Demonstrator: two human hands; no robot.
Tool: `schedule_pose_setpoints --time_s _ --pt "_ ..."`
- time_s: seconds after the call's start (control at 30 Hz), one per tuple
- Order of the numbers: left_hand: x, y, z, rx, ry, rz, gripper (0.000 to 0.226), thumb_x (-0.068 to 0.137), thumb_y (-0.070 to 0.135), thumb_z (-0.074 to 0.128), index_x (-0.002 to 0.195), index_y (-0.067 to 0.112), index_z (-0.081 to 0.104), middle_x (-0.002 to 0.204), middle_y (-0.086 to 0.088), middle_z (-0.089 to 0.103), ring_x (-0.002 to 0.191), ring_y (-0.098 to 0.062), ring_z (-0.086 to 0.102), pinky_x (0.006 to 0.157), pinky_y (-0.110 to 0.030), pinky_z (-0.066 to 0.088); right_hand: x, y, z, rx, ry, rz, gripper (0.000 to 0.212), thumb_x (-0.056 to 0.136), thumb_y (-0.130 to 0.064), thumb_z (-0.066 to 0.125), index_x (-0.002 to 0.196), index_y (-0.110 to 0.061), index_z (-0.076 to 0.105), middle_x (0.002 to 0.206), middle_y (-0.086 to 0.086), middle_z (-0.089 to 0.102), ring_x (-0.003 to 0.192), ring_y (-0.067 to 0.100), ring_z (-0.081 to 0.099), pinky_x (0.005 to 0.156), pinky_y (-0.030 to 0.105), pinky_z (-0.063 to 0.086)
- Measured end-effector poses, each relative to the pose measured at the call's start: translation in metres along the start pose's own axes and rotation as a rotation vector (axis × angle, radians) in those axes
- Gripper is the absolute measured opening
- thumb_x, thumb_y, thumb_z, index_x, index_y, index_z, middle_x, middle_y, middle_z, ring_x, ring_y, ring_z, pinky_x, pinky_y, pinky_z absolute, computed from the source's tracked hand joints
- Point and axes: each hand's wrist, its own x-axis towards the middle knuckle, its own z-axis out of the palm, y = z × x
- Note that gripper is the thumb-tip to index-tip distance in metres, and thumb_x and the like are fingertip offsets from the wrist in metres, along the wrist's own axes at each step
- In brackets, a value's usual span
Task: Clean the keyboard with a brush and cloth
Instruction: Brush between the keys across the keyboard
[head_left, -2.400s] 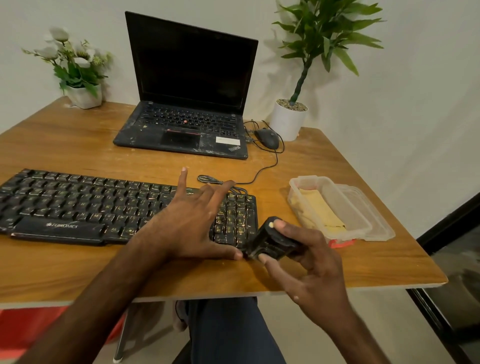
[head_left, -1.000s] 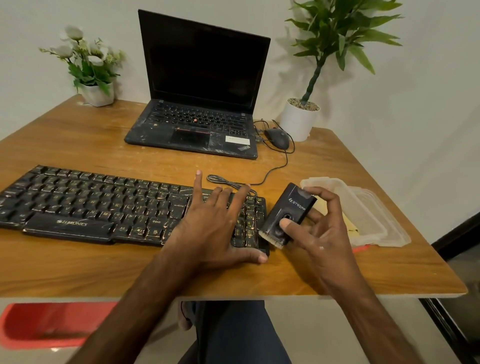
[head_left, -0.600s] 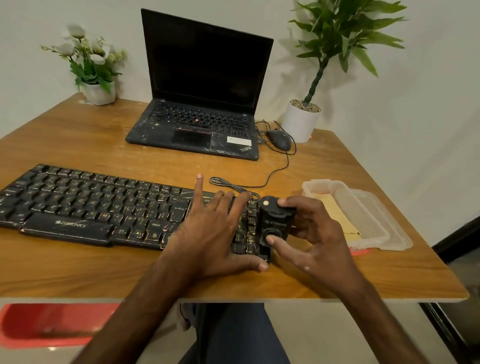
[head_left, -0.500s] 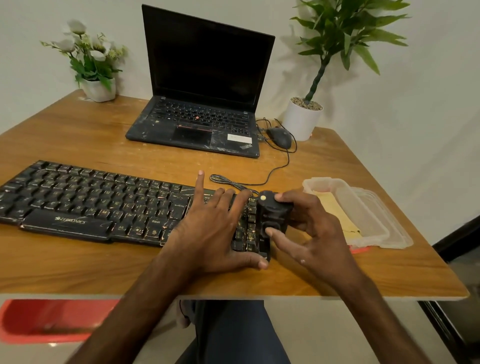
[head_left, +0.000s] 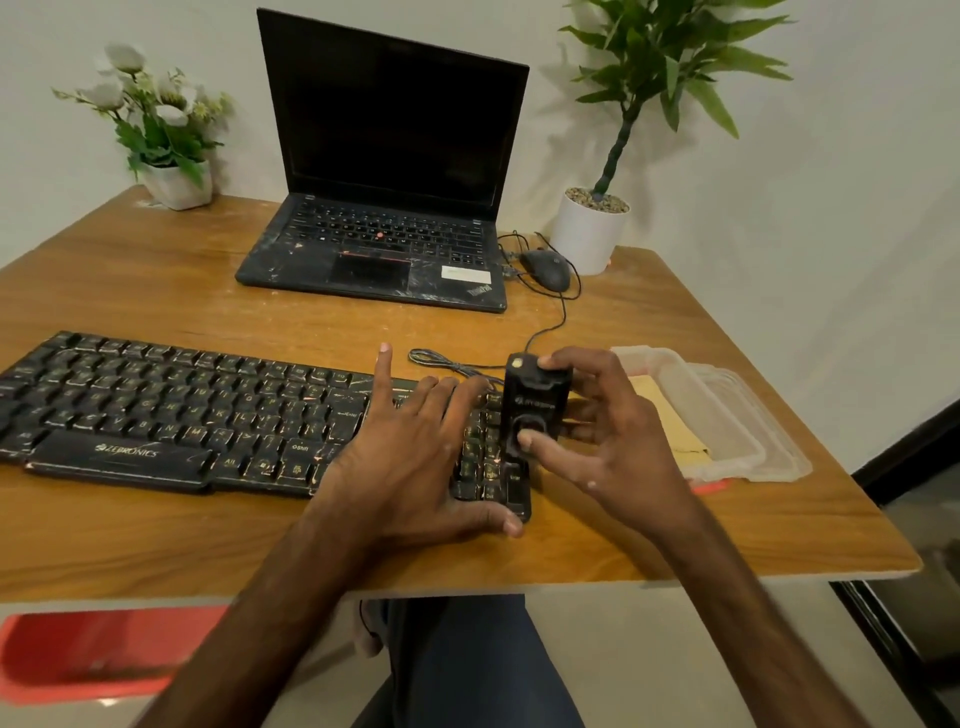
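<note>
Brush (head_left: 535, 410) now upright on keyboard (head_left: 182, 410) rt edge, was tilted beside it. My rt hand (head_left: 608, 436) grips it, lft hand (head_left: 415, 457) flat, fingers spread, pinning keys. Brushing can start; cloth (head_left: 670, 415) sits in box (head_left: 727, 410).

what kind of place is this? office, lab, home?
Probably a home or small-office desk, not a lab: a wooden table against a plain wall, with an open laptop, a wired mouse and a separate keyboard, plus a flower pot and a potted plant at the back corners.
</note>
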Motion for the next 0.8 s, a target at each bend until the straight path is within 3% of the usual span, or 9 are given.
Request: schedule_pose_setpoints --time_s 0.13,0.33,0.53,0.67,0.8 --pt "-0.002 -0.002 0.001 -0.012 0.002 0.001 0.137 0.061 0.107 0.018 0.156 0.011 -0.001 0.164 -0.008 0.024 0.152 -0.022 0.021 0.114 -0.068 -0.014 -0.019 -0.007 -0.005 0.188 -0.159 0.003 0.065 0.077 -0.005 0.083 0.118 -0.044 0.052 0.120 -0.015 0.060 0.111 0.022 0.065 0.080 0.041 0.061" --pt "-0.004 -0.002 -0.001 -0.007 0.002 0.020 0.137 0.064 0.105 0.022 0.158 0.009 0.000 0.164 -0.011 0.024 0.152 -0.024 0.023 0.115 -0.068 -0.014 0.010 0.002 0.007 -0.031 0.082 0.026 0.065 0.083 -0.012 0.080 0.123 -0.048 0.043 0.126 -0.015 0.058 0.105 0.009 0.066 0.079 0.028 0.061" --pt "-0.010 -0.008 -0.002 -0.027 -0.010 0.015 0.135 0.063 0.105 0.017 0.158 0.011 -0.005 0.166 -0.008 0.021 0.153 -0.022 0.020 0.114 -0.067 -0.019 -0.022 -0.004 0.003 0.271 -0.001 0.109 0.066 0.078 -0.002 0.081 0.120 -0.042 0.049 0.118 -0.012 0.063 0.106 0.023 0.069 0.077 0.040 0.062" --pt "-0.011 -0.008 -0.002 -0.020 -0.041 0.025 0.133 0.065 0.104 0.019 0.157 0.013 -0.010 0.167 -0.007 0.016 0.154 -0.021 0.015 0.113 -0.065 -0.024 -0.001 -0.002 0.012 0.006 0.058 0.046 0.067 0.082 -0.014 0.079 0.116 -0.057 0.041 0.123 -0.020 0.056 0.108 0.007 0.065 0.077 0.020 0.058" --pt "-0.012 -0.009 -0.003 -0.022 -0.052 0.021 0.132 0.065 0.104 0.017 0.156 0.013 -0.011 0.167 -0.006 0.015 0.154 -0.020 0.013 0.113 -0.065 -0.020 0.026 0.004 0.017 -0.091 0.141 0.020 0.065 0.086 -0.014 0.077 0.123 -0.049 0.038 0.124 -0.010 0.056 0.106 0.008 0.064 0.072 0.015 0.056"
